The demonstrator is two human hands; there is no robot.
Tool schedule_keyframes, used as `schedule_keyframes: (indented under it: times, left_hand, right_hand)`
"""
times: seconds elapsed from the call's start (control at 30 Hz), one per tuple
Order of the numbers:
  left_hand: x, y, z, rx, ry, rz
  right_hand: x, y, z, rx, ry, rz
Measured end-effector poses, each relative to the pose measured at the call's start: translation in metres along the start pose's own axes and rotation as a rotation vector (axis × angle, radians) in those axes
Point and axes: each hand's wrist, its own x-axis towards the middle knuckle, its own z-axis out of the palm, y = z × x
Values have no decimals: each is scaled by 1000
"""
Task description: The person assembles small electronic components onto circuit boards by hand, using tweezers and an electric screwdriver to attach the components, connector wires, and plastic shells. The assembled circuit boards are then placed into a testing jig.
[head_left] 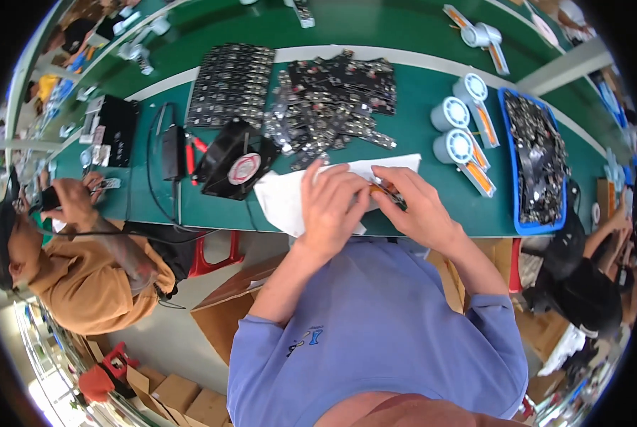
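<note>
My left hand [335, 203] and my right hand [416, 208] meet over a white sheet [278, 201] near the table's front edge. Both have their fingers bent and closed around a small piece with an orange part [379, 190] and dark bits. My fingers cover most of it, so its kind cannot be made out. Just beyond lies a loose pile of small black circuit boards [340, 107]. A black square fan [222, 171] with a round red-and-white label leans left of the sheet.
Panels of black boards [233, 85] lie at the back left. Red-handled pliers [191, 155] and a black power adapter [171, 153] lie left of the fan. Several pale-blue round-headed units [452, 114] stand at right, beside a blue tray [518, 213] of boards. A co-worker [101, 285] sits at left.
</note>
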Motion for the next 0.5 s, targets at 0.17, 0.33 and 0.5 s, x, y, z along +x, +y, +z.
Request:
schedule_keyframes:
  times: [0.17, 0.33, 0.5]
  left_hand:
    - [-2, -2, 0, 63, -35, 12]
    - [-7, 2, -5, 100, -75, 52]
    - [-11, 2, -7, 188, -98, 135]
  right_hand:
    - [-17, 5, -9, 87, -10, 155]
    - [-16, 2, -15, 197, -8, 299]
    - [-18, 2, -13, 210, -2, 319]
